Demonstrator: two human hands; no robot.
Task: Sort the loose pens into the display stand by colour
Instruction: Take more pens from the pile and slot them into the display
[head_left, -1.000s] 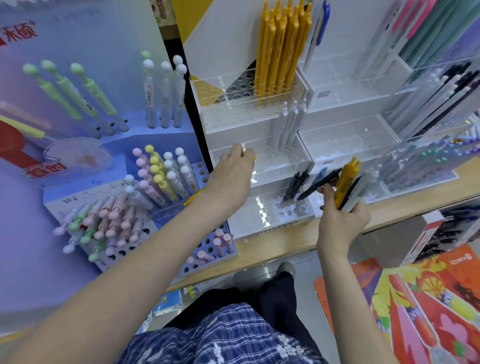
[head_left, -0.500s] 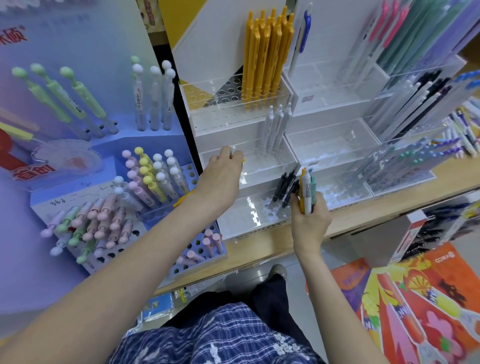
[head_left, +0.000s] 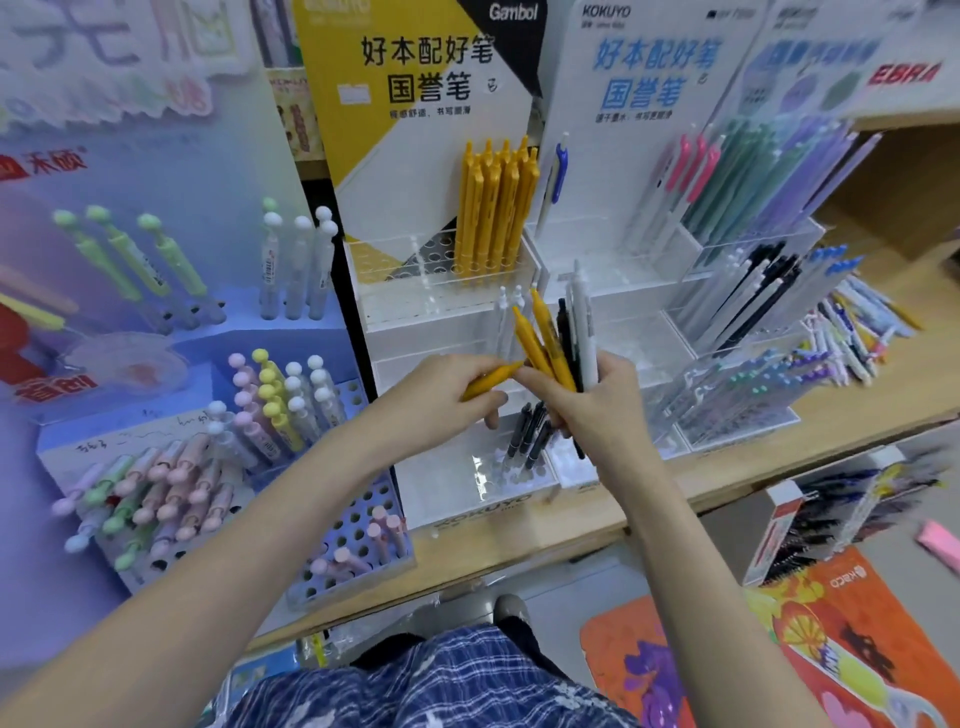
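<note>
My right hand (head_left: 597, 405) grips a bunch of loose pens (head_left: 558, 338), yellow, black and white, fanned upward in front of the clear tiered display stand (head_left: 447, 301). My left hand (head_left: 441, 395) pinches one yellow pen (head_left: 491, 380) lying sideways, its tip touching the bunch. The two hands meet over the stand's middle tier. Yellow pens (head_left: 493, 208) stand in the top tier, white pens (head_left: 506, 312) in the second, black pens (head_left: 527, 431) in the lowest.
A blue stand (head_left: 358, 545) with pastel round-capped pens sits at the left. At the right, more clear racks (head_left: 743, 291) hold pink, green, purple, black and blue pens. All rest on a wooden shelf (head_left: 519, 551). Cardboard boxes (head_left: 831, 514) stand on the floor below.
My left hand left the stand's second tier and came right to the bunch, now pinching a yellow pen. My right hand rose with the pens. The camera tilted upward.
</note>
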